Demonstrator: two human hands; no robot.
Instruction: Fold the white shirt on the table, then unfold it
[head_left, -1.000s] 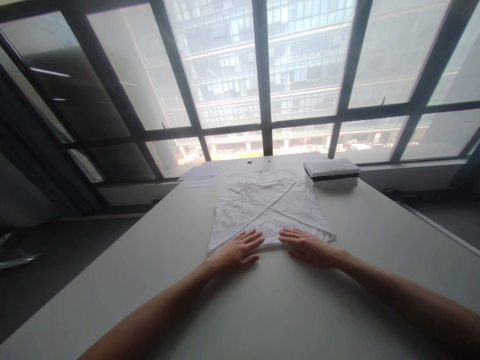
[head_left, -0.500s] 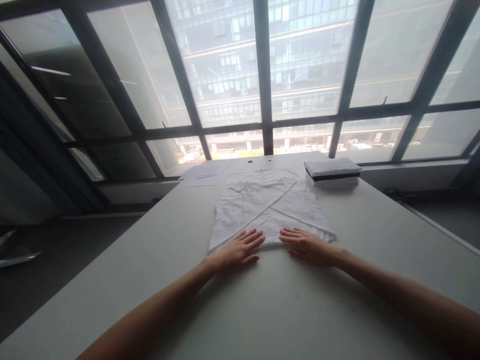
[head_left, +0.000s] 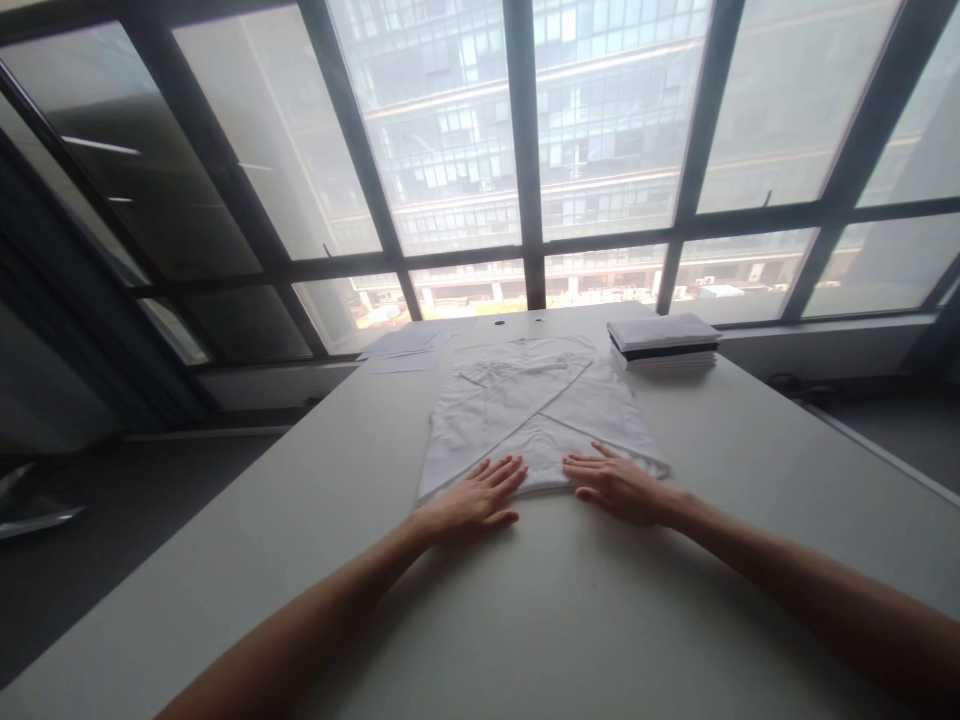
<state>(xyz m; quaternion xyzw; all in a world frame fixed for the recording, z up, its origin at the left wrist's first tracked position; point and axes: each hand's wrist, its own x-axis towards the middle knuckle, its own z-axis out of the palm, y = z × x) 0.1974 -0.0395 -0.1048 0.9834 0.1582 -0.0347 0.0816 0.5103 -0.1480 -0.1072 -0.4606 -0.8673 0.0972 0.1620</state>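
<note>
Windows (head_left: pixel 450 130): dark-framed, behind the white table (head_left: pixel 570 620)
Curtain (head_left: pixel 75 300): dark, far left
Papers (head_left: pixel 405 345): flat, far left of tabletop
Left hand (head_left: pixel 474 500): flat on the garment's near edge, grip released
White garment (head_left: pixel 517 405): spread mid-table, creased
Right hand (head_left: pixel 619 487): fingers extended on the same edge, ungripping
Folded stack (head_left: pixel 664 342): right, apart from the garment, dark layer between white ones

The view is taken from the head of the person, above the worktop (head_left: pixel 600 620), and it looks forward and also down along its length. It faces the windows (head_left: pixel 523 120), which fill the upper part. The left hand (head_left: pixel 471 500) and the right hand (head_left: pixel 619 486) are rather near, below the middle; the worktop's far end is well apart from them.
</note>
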